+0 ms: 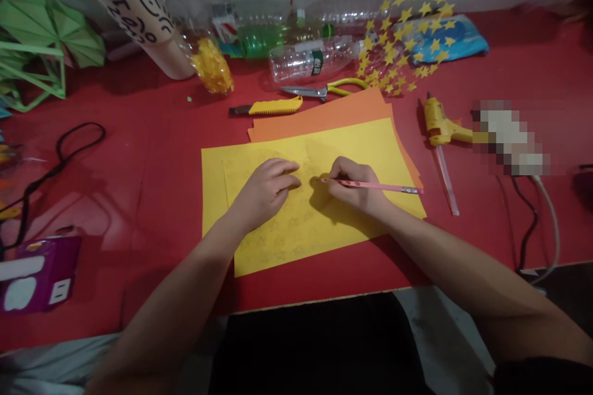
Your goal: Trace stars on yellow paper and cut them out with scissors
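Observation:
A pink pencil is gripped in my right hand, its tip down at the middle of a yellow sheet of paper. Rows of small star outlines are drawn in pencil on the left part of that sheet. My left hand rests on the paper with its fingers spread, a short way left of the pencil tip. Beneath the yellow paper, orange sheets stick out at the back and right.
Behind the paper lie a yellow utility knife, scissors, plastic bottles and yellow cut-out stars. On the right are a glue gun and a power strip with cords. A purple box stands at the left.

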`<action>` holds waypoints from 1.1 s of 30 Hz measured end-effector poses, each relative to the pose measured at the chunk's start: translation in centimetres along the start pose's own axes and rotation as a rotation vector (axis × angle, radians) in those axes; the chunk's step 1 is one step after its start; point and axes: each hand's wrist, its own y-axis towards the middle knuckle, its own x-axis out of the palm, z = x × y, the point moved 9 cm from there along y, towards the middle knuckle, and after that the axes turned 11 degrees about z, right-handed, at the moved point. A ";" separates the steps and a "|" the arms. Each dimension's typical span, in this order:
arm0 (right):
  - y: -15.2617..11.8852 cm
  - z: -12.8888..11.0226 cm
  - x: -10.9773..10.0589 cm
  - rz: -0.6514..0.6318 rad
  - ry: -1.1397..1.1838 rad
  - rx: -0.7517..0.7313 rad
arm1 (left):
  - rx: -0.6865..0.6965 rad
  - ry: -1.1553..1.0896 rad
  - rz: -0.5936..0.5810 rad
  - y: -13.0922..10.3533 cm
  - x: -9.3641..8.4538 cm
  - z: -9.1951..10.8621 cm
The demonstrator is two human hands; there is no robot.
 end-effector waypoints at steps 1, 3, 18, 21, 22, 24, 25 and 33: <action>0.0 0.0 0.0 0.002 0.000 -0.004 | 0.000 -0.001 0.000 0.0 0.0 0.0; 0.1 0.0 0.0 0.007 -0.005 -0.010 | 0.004 -0.001 0.000 0.0 0.0 0.0; -0.5 0.1 0.3 -0.038 -0.032 0.002 | 0.018 0.016 0.004 0.0 0.0 0.2; -0.5 0.0 0.6 -0.062 -0.045 -0.022 | 0.008 0.020 0.002 0.0 0.0 0.1; -0.5 0.1 0.7 -0.072 -0.046 -0.022 | 0.005 0.020 0.002 0.0 0.0 0.1; -0.6 0.2 0.8 -0.088 -0.051 -0.021 | 0.004 0.017 0.006 0.0 -0.1 0.1; -0.7 0.2 0.9 -0.092 -0.058 -0.022 | 0.005 0.016 0.008 0.0 -0.1 0.1; -0.8 -0.2 1.2 -0.097 -0.138 -0.049 | 0.003 0.015 -0.001 0.0 0.0 0.0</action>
